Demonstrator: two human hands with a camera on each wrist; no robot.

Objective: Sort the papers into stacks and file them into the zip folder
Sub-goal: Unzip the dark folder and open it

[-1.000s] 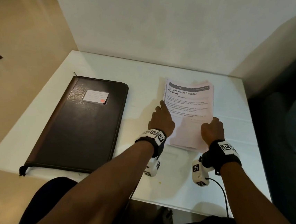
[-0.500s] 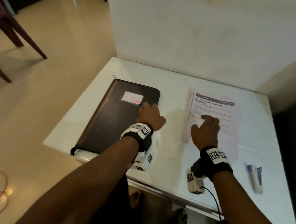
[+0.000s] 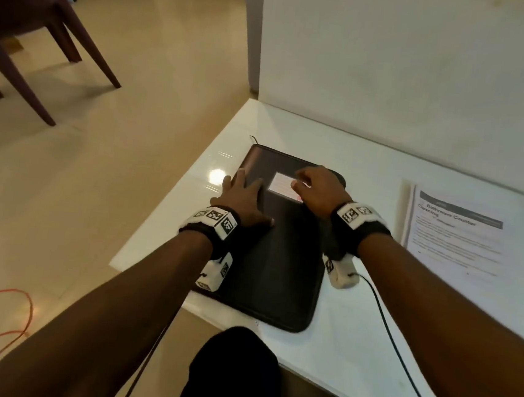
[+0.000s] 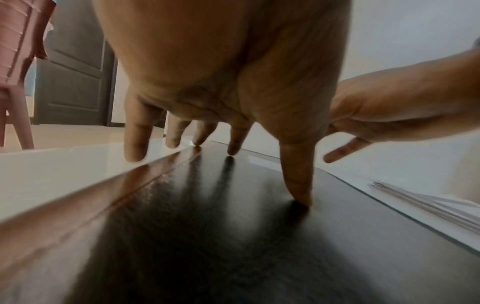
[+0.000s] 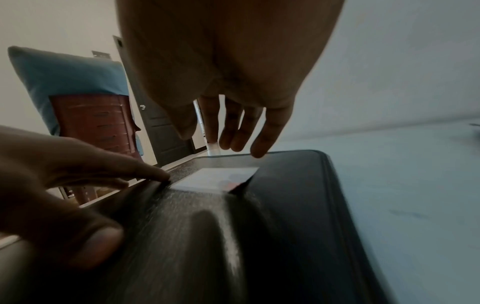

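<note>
Papers [image 3: 453,229] lie in a pile on the table [image 3: 352,344] beside the shut zip folder [image 3: 280,264], where the left hand [image 3: 241,196] presses flat with spread fingers and the right hand [image 3: 316,187] hovers loose, so the folder could slide off the near edge.

The zip folder [image 3: 280,264] near the surface's left edge looks like dark leather or leatherette, finely grained with a dull sheen, its spine band browner and glossier. A pale paper label [image 3: 284,186] sits under a clear window. The surface [image 3: 351,351] is white, smooth and glossy. The papers [image 3: 453,229] toward its right edge are thin, matt, printed sheets.
</note>
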